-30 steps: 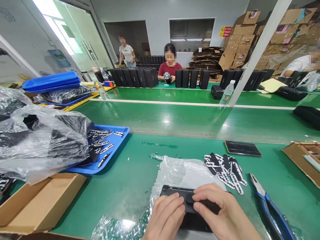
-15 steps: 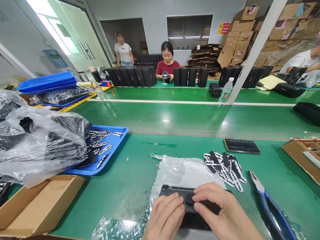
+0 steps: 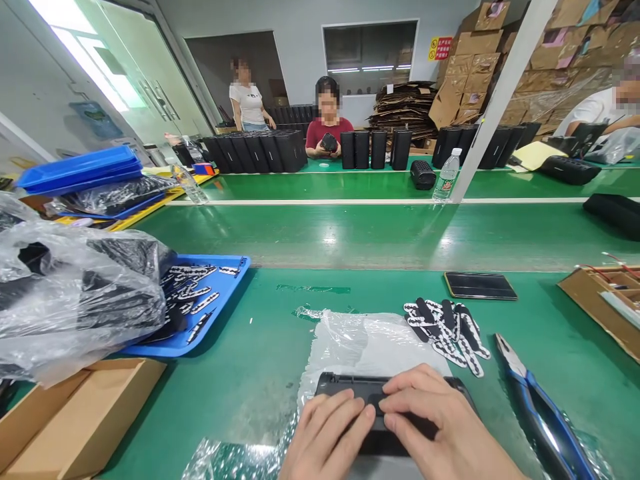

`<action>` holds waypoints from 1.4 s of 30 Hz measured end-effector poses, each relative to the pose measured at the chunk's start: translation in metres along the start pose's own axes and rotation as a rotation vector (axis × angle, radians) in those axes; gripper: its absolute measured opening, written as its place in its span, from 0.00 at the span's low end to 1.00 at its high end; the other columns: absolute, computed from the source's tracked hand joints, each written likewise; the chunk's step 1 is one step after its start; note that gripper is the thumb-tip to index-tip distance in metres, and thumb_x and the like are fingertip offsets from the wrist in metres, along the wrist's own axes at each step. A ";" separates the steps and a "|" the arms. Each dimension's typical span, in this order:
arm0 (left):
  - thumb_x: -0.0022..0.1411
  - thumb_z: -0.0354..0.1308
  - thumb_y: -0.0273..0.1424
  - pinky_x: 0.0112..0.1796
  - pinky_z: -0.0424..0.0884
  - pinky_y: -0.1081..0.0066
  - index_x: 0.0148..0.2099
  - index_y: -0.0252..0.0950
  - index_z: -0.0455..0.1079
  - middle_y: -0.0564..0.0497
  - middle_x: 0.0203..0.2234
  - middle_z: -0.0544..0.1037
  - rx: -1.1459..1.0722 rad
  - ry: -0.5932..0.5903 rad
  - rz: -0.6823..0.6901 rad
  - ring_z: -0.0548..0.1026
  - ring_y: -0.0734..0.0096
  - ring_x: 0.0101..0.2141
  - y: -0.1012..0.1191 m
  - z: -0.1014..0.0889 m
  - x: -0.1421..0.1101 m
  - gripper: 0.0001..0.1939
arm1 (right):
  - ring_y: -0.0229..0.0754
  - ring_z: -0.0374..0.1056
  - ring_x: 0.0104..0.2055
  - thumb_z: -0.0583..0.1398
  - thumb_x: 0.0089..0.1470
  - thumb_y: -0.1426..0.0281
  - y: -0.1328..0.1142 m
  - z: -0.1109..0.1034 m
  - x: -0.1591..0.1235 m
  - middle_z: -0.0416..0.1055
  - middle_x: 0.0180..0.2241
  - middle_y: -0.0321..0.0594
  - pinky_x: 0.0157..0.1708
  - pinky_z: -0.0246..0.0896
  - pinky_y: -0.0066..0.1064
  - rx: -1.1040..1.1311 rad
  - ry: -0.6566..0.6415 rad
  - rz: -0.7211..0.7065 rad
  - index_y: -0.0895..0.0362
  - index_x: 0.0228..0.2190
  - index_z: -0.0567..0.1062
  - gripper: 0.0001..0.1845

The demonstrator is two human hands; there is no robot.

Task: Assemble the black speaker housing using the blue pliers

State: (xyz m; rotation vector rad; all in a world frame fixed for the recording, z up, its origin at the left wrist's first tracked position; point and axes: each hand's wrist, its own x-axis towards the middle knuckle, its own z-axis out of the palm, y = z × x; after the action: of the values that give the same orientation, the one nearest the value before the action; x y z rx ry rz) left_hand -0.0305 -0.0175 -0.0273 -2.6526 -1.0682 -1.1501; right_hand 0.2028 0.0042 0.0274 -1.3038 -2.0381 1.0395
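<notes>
A black plastic housing lies in front of me on a white, bubble-wrapped pad. My left hand rests on its left part, fingers bent over the top and pressed close together. My right hand pinches a small black strip against the housing's upper face; most of the strip is hidden by the fingers. Just beyond the pad's right side is a loose pile of black strips with white patterned backing. Blue-handled pliers lie right of my right hand.
At left are a blue tray of strips, a plastic bag and a cardboard box. A dark rectangular panel lies at the back right, near another cardboard box. Across the bench a co-worker holds a black part.
The strip's rounded end, held between my right fingers, has come down flatter against the housing. My left fingertips have shifted right, closer to the right hand. The view has moved slightly.
</notes>
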 end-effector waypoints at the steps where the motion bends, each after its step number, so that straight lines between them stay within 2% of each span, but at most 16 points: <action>1: 0.79 0.48 0.21 0.56 0.62 0.57 0.59 0.27 0.74 0.40 0.47 0.81 -0.008 -0.004 -0.006 0.70 0.58 0.59 0.000 -0.001 0.000 0.15 | 0.44 0.72 0.52 0.60 0.65 0.74 0.001 0.000 0.000 0.78 0.47 0.38 0.52 0.71 0.34 -0.002 0.000 -0.012 0.49 0.42 0.83 0.12; 7: 0.82 0.44 0.27 0.56 0.62 0.57 0.59 0.27 0.73 0.40 0.47 0.82 -0.028 -0.026 -0.019 0.70 0.58 0.59 0.003 -0.004 0.003 0.18 | 0.42 0.71 0.53 0.59 0.66 0.74 0.002 0.000 -0.002 0.76 0.48 0.37 0.52 0.70 0.34 0.039 -0.004 -0.028 0.47 0.43 0.82 0.13; 10: 0.81 0.44 0.24 0.56 0.62 0.57 0.59 0.27 0.73 0.40 0.47 0.82 -0.024 -0.030 -0.026 0.70 0.59 0.59 0.003 -0.005 0.003 0.17 | 0.42 0.71 0.53 0.59 0.66 0.75 0.004 0.000 -0.004 0.76 0.49 0.37 0.53 0.70 0.34 0.024 0.002 -0.043 0.48 0.43 0.81 0.13; 16: 0.81 0.43 0.24 0.56 0.62 0.57 0.60 0.29 0.71 0.42 0.49 0.82 0.000 -0.098 -0.022 0.71 0.60 0.58 0.004 -0.010 0.006 0.17 | 0.40 0.71 0.50 0.59 0.65 0.78 0.006 0.004 -0.007 0.77 0.47 0.35 0.50 0.72 0.32 0.013 0.100 -0.161 0.47 0.45 0.80 0.15; 21: 0.82 0.40 0.30 0.56 0.63 0.57 0.60 0.31 0.71 0.41 0.50 0.81 0.077 -0.142 -0.012 0.72 0.57 0.58 0.007 -0.015 0.009 0.20 | 0.42 0.72 0.45 0.59 0.62 0.82 -0.001 0.005 -0.005 0.78 0.43 0.36 0.44 0.74 0.34 0.005 0.196 -0.239 0.50 0.42 0.79 0.15; 25: 0.79 0.46 0.23 0.58 0.63 0.57 0.63 0.28 0.71 0.41 0.55 0.79 0.120 -0.142 0.079 0.68 0.53 0.62 0.004 -0.015 0.008 0.18 | 0.42 0.72 0.44 0.59 0.62 0.81 -0.002 0.005 -0.007 0.78 0.41 0.36 0.43 0.73 0.33 -0.009 0.171 -0.226 0.51 0.39 0.79 0.14; 29: 0.78 0.46 0.21 0.58 0.64 0.61 0.63 0.28 0.70 0.42 0.55 0.79 0.088 -0.177 0.129 0.71 0.57 0.59 -0.005 -0.015 0.011 0.18 | 0.41 0.72 0.47 0.59 0.61 0.81 0.002 0.004 -0.011 0.78 0.45 0.36 0.47 0.73 0.32 0.004 0.209 -0.245 0.50 0.44 0.79 0.16; 31: 0.78 0.47 0.21 0.57 0.65 0.64 0.63 0.29 0.69 0.43 0.54 0.79 0.026 -0.211 0.086 0.71 0.60 0.57 -0.011 -0.015 0.019 0.17 | 0.41 0.71 0.51 0.59 0.63 0.81 0.004 -0.001 -0.011 0.78 0.48 0.36 0.52 0.71 0.32 0.029 0.235 -0.223 0.50 0.47 0.78 0.17; 33: 0.78 0.50 0.22 0.55 0.66 0.67 0.63 0.31 0.68 0.43 0.52 0.77 -0.083 -0.259 0.025 0.72 0.64 0.54 -0.015 -0.016 0.031 0.16 | 0.41 0.70 0.52 0.58 0.67 0.78 0.005 -0.008 -0.007 0.77 0.49 0.35 0.54 0.69 0.34 0.048 0.190 -0.154 0.49 0.48 0.77 0.15; 37: 0.76 0.52 0.21 0.53 0.68 0.68 0.63 0.37 0.65 0.47 0.52 0.75 -0.231 -0.393 -0.138 0.72 0.67 0.50 -0.023 -0.019 0.055 0.17 | 0.40 0.70 0.49 0.56 0.71 0.72 0.004 -0.022 0.009 0.77 0.44 0.31 0.53 0.66 0.38 0.045 0.076 0.019 0.49 0.42 0.78 0.10; 42: 0.76 0.53 0.25 0.50 0.70 0.66 0.61 0.42 0.65 0.50 0.51 0.76 -0.228 -0.450 -0.187 0.74 0.65 0.48 -0.028 -0.020 0.068 0.15 | 0.40 0.71 0.46 0.57 0.71 0.70 0.005 -0.028 0.022 0.78 0.40 0.29 0.50 0.64 0.37 0.020 0.077 0.053 0.48 0.40 0.79 0.11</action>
State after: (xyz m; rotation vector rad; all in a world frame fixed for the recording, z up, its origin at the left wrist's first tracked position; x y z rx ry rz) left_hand -0.0279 0.0365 0.0260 -3.1462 -1.3464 -0.7485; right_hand 0.2171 0.0344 0.0395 -1.3731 -1.9411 1.0140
